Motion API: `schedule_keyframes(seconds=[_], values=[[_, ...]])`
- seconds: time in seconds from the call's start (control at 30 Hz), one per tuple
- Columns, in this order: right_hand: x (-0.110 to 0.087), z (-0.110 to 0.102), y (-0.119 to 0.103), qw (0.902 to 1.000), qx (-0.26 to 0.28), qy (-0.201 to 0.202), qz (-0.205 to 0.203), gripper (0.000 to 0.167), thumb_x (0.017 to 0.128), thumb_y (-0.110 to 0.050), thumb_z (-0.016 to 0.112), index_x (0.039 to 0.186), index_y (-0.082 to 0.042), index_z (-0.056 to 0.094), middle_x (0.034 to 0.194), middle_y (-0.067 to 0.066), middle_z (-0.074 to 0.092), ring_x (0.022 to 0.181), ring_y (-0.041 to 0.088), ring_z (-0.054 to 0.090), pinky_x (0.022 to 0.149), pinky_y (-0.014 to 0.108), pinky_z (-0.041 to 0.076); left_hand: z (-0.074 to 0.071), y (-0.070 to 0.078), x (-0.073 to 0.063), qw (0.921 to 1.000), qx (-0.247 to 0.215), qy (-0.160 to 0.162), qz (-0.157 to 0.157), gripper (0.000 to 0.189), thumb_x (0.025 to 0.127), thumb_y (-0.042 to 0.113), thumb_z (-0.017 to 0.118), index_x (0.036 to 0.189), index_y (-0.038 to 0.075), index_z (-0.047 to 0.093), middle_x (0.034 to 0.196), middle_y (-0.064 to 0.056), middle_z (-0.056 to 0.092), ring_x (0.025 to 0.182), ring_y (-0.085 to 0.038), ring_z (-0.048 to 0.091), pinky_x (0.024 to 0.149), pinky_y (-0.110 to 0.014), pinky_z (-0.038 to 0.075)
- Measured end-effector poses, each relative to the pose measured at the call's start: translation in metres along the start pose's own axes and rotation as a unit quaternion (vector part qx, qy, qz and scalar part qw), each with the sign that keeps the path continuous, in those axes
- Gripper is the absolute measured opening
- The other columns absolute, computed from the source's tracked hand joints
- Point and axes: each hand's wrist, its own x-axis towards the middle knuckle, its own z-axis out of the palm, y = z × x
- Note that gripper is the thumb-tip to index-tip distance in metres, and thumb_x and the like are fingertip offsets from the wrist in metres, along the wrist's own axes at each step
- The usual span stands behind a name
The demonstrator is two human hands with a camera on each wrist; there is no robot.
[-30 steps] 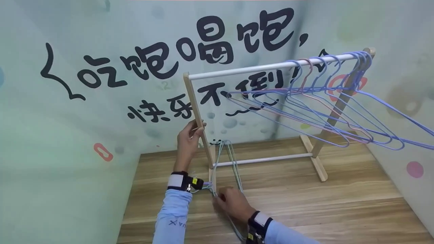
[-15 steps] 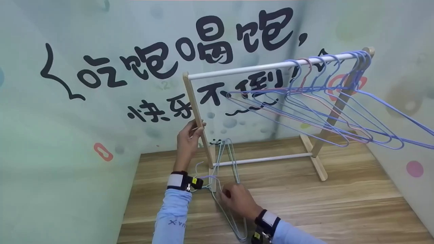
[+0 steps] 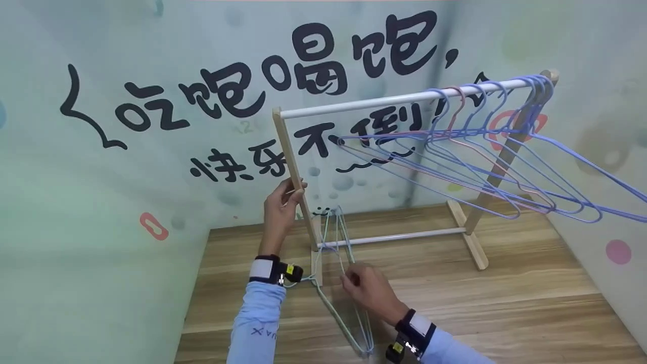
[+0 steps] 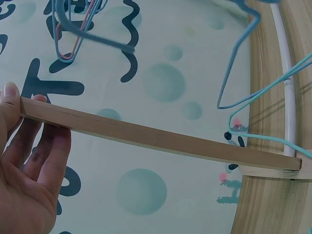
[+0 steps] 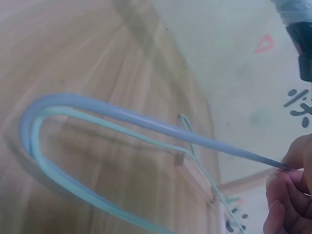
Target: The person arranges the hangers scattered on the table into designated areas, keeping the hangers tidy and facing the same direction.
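Note:
My left hand [image 3: 280, 210] grips the left wooden post [image 3: 289, 151] of a small clothes rack. In the left wrist view its fingers [image 4: 56, 151] lie along one side of that post, with the thumb at the other. Lower down, my right hand [image 3: 371, 290] pinches a blue-purple wire hanger [image 5: 161, 127] by its side wire. Pale green hangers [image 3: 329, 303] stand beneath it by the rack's left foot, and the two colours run close together at the near corner. The blue hanger's hook is hard to make out in the head view.
Several blue hangers [image 3: 505, 177] and a pink hanger [image 3: 462, 103] hang at the right of the white top rod [image 3: 354, 104]. A white lower bar [image 3: 404, 236] joins the posts above the wood-grain surface [image 3: 429, 313]. A lettered wall [image 3: 242, 30] stands behind.
My right hand has moved right and slightly up, drawing the blue hanger away from the left wrist and the rack's left foot. The left hand stays on the post.

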Motion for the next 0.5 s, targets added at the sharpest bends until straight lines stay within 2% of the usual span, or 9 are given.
schedule_keyframes(seconds=[0.17, 0.5], values=[[0.002, -0.015, 0.005, 0.9997, -0.007, 0.019, -0.012, 0.020, 0.093, -0.005, 0.072, 0.077, -0.016, 0.066, 0.071, -0.012, 0.058, 0.059, 0.003, 0.054, 0.050, 0.022, 0.050, 0.000, 0.000, 0.000, 0.9999, 0.006, 0.005, -0.008, 0.035, 0.102, 0.013, 0.063, 0.134, 0.002, 0.061, 0.122, -0.009, 0.068, 0.116, -0.023, 0.064, 0.097, -0.033, 0.054], [0.007, -0.041, 0.004, 0.9994, 0.007, 0.031, -0.015, 0.016, 0.096, -0.010, 0.072, 0.080, -0.014, 0.071, 0.069, -0.015, 0.058, 0.056, 0.003, 0.054, 0.047, 0.023, 0.048, 0.000, 0.000, 0.000, 0.9999, -0.001, 0.001, -0.014, 0.037, 0.102, 0.012, 0.062, 0.135, -0.001, 0.059, 0.123, -0.011, 0.068, 0.116, -0.025, 0.064, 0.098, -0.035, 0.053]])
